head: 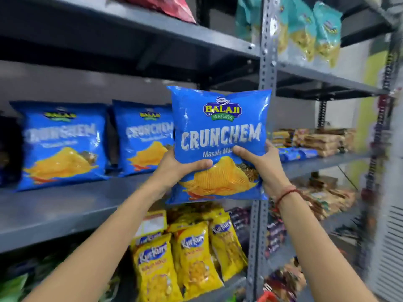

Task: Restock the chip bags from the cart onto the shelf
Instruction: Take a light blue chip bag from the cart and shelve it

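Note:
I hold a blue Crunchem chip bag (220,127) upright in front of the grey metal shelf (72,205), just off its front edge. My left hand (176,166) grips the bag's lower left side, thumb across the front. My right hand (259,164) grips the lower right side; a red thread band sits on that wrist. Two matching blue Crunchem bags stand upright on the shelf: one (63,144) at the left, one (144,136) right behind the held bag's left edge. The cart is out of view.
A perforated steel upright (267,62) rises just right of the held bag. Yellow Kurkure packs (196,253) fill the shelf below. Teal snack bags (305,29) hang above right. Biscuit packs (316,140) lie on the right-hand bay. A red bag (170,7) rests on the top shelf.

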